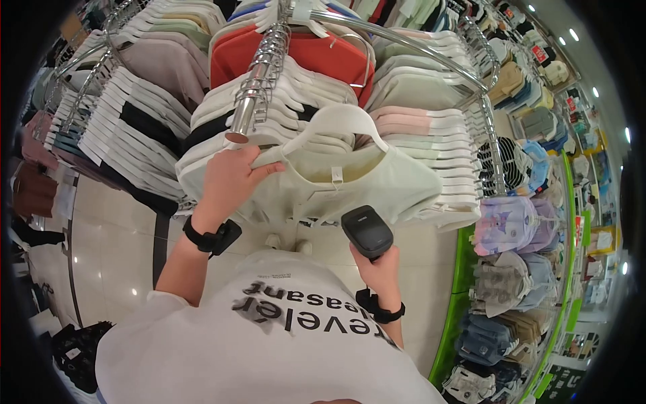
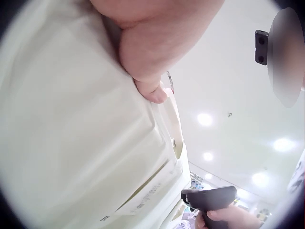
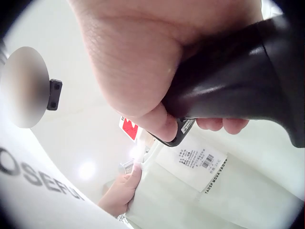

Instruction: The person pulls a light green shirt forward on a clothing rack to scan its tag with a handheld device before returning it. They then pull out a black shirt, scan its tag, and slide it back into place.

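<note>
A pale green-white shirt (image 1: 323, 185) hangs on a white hanger (image 1: 336, 128) at the front of the rack. My left hand (image 1: 232, 178) pinches the shirt at its shoulder beside the neckline; the left wrist view shows the thumb (image 2: 155, 93) against the fabric (image 2: 81, 129). My right hand (image 1: 378, 269) grips the handle of a black handheld scanner (image 1: 367, 232), held just below the shirt. In the right wrist view, the fingers wrap the dark handle (image 3: 228, 76), and behind it a white tag (image 3: 193, 162) with a barcode lies against the shirt.
A chrome rail (image 1: 252, 101) with its end toward me carries many hangers. Pale and pink garments (image 1: 424, 124) hang to the right, white and black ones (image 1: 134, 128) to the left. A green-edged shelf (image 1: 444, 330) of clothes runs along the right; tiled floor (image 1: 114, 249) lies at the left.
</note>
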A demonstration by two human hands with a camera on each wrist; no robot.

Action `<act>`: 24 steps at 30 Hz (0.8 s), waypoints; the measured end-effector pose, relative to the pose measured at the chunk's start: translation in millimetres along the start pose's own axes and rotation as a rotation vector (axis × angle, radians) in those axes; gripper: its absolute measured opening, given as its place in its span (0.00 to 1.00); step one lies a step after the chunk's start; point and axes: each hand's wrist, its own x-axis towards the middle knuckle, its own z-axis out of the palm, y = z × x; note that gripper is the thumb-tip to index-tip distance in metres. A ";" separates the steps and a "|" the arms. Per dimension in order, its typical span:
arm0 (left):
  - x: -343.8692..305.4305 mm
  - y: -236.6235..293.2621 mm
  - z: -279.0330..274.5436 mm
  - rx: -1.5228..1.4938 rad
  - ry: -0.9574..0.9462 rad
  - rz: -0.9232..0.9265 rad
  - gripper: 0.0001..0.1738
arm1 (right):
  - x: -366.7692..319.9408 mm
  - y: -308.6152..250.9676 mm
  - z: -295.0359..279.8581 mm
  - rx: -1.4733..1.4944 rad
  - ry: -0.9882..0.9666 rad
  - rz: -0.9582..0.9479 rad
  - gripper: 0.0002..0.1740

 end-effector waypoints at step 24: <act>-60.8 -83.3 -20.7 0.159 0.238 -0.035 0.33 | 21.2 -15.8 13.2 0.048 -0.143 0.034 0.08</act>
